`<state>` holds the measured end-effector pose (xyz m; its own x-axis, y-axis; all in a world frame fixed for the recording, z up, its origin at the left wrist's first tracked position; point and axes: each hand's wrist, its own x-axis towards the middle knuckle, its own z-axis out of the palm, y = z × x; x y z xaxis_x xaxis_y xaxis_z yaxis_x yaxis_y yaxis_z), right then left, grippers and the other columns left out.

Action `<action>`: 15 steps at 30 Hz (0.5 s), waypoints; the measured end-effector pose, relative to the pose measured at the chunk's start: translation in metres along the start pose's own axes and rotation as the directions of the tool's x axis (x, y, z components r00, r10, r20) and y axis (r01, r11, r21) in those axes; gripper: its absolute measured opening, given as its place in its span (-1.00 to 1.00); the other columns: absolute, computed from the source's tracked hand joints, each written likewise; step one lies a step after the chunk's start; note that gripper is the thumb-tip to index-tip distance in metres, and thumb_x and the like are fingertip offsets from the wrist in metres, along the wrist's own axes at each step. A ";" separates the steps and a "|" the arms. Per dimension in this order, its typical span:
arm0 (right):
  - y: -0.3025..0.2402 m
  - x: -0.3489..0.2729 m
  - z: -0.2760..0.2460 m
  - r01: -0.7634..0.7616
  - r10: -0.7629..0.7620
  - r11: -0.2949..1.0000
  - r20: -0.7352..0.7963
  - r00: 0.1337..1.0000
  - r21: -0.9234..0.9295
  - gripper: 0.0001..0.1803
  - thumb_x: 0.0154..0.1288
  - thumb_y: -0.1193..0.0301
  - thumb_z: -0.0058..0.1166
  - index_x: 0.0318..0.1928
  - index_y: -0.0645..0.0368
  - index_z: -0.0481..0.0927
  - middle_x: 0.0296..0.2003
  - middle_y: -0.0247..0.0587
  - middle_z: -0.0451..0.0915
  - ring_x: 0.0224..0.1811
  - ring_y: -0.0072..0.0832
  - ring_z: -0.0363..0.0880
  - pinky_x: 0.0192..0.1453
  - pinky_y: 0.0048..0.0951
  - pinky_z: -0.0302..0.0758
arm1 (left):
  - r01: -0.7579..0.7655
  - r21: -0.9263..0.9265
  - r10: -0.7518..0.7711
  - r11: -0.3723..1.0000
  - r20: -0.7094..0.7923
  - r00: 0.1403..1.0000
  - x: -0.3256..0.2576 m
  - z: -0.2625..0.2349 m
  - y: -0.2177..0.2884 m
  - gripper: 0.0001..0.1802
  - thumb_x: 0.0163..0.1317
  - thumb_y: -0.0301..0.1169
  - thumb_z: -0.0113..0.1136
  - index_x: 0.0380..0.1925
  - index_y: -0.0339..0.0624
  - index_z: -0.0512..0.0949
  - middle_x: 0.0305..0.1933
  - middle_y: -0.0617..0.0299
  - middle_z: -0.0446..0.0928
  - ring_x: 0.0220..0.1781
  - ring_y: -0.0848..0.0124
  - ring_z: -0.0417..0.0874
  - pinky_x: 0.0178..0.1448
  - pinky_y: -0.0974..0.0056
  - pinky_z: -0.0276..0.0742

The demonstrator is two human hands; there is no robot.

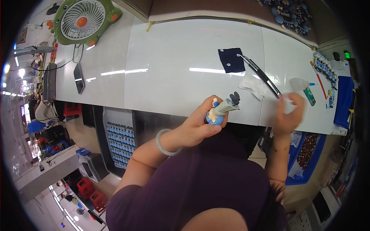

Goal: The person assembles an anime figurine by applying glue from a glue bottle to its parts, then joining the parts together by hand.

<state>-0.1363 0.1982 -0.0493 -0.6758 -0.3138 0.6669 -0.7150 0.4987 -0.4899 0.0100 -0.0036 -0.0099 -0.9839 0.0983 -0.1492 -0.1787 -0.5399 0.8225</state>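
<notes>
My left hand (206, 122) is closed round a small figurine (220, 111) with blue hair, pale trousers and dark shoes, held head down with its feet pointing up and right. A pair of black tweezers (263, 74) slants across the white table, its silver tip at a dark cloth (232, 61) that bears a few small white flower-like pieces. My right hand (289, 113) is smeared by motion at the rear end of the tweezers. Its fingers curl there, but whether they grip the tweezers is unclear. Beside the tweezers lies a crumpled white tissue (253, 86).
At the right are a clear squeeze bottle (300, 84), a green box (309, 96), a red brush (320, 82) and a row of figurines (325, 67). A green fan (79, 23) and phone (79, 78) sit left. Below the table are a figurine tray (120, 144) and blue bin (306, 178).
</notes>
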 end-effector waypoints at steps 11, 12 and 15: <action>-0.083 0.000 -0.003 -0.183 -0.009 0.854 0.366 0.931 0.487 -0.79 -0.16 0.68 0.03 -0.42 0.21 0.57 -0.45 -0.20 0.49 -0.45 -0.35 0.46 -0.39 -0.48 0.40 | -0.036 0.274 0.058 0.961 -0.070 0.996 0.005 0.007 -0.004 -0.63 0.04 -0.62 -0.05 -0.14 -0.17 0.13 -0.35 0.33 0.24 -0.41 0.68 0.22 -0.39 0.54 0.21; -0.088 0.000 -0.003 -0.044 -0.170 0.815 0.311 0.935 0.578 -0.75 -0.19 0.71 0.02 -0.41 0.21 0.57 -0.45 -0.20 0.50 -0.47 -0.37 0.46 -0.42 -0.49 0.41 | -0.035 0.273 0.058 0.961 -0.074 0.996 0.006 0.005 -0.007 -0.63 0.04 -0.62 -0.05 -0.14 -0.17 0.13 -0.35 0.33 0.24 -0.41 0.68 0.22 -0.39 0.54 0.21; -0.079 -0.001 0.009 0.148 -0.302 0.837 0.219 0.928 0.526 -0.69 -0.24 0.73 0.02 -0.37 0.22 0.58 -0.44 -0.21 0.51 -0.50 -0.35 0.46 -0.42 -0.47 0.41 | -0.153 0.426 0.185 0.892 -0.034 0.982 0.011 0.002 -0.009 -0.63 0.05 -0.58 0.00 -0.15 -0.16 0.14 -0.36 0.33 0.24 -0.46 0.63 0.24 -0.43 0.47 0.23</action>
<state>-0.0804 0.1522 -0.0162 -0.4507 -0.6188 0.6434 -0.7928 -0.0540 -0.6071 0.0011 0.0037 -0.0173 -0.9994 -0.0321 -0.0135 -0.0089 -0.1400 0.9901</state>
